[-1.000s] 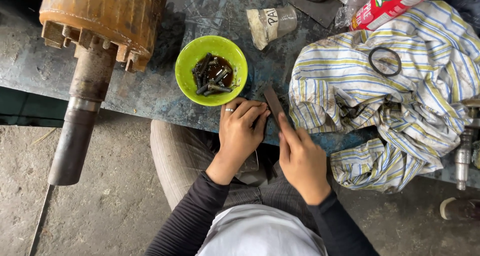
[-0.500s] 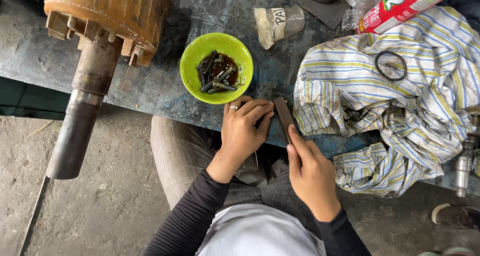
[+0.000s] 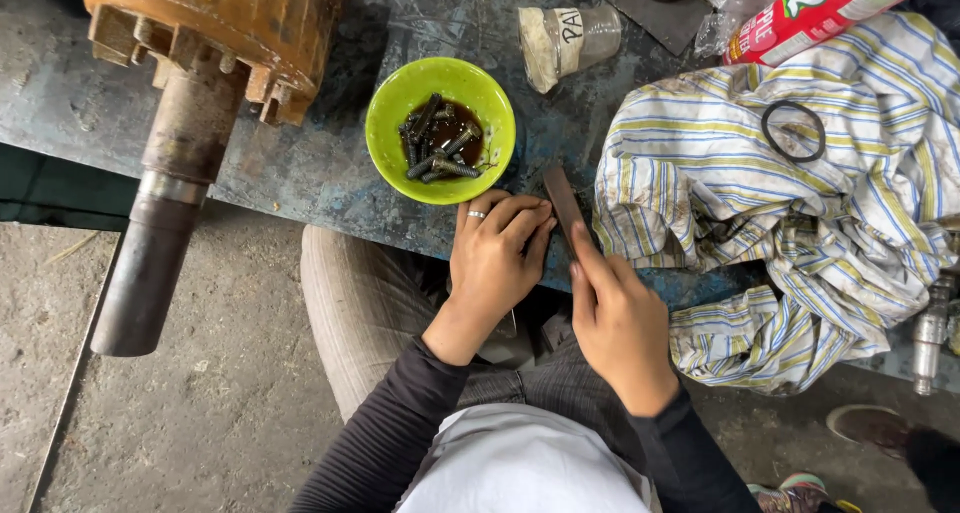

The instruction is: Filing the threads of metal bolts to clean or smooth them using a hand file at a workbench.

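While both hands worked at the near edge of the desk (image 3: 300, 168), low in the middle of the frame, a flat dark metal strip (image 3: 563, 205) lay slanted on the worn blue surface between them. The right hand (image 3: 620, 323) reached up from below with its forefinger stretched along the strip's lower end, pressing it down; whether the thumb closed a grip under it could not be made out. The left hand (image 3: 495, 258), a ring on one finger, lay flat with its fingers pressed together and curled at the desk's edge, its fingertips just beside the strip; it pinched nothing that showed.

Just above the left hand stood a green bowl (image 3: 441, 130) holding dark bolts (image 3: 437, 143) in brown oily liquid. To the right of the strip, and touching its side, spread a crumpled striped cloth (image 3: 760, 193), which filled the right part of the frame and hung over the desk's edge; a black rubber ring (image 3: 793, 131) rested on it. At the upper left a large rusty rotor (image 3: 225, 28) sat with its steel shaft (image 3: 160, 233) jutting out past the desk over the concrete floor. Along the top lay a small plastic cup (image 3: 568, 41) on its side and a red packet (image 3: 810, 8).
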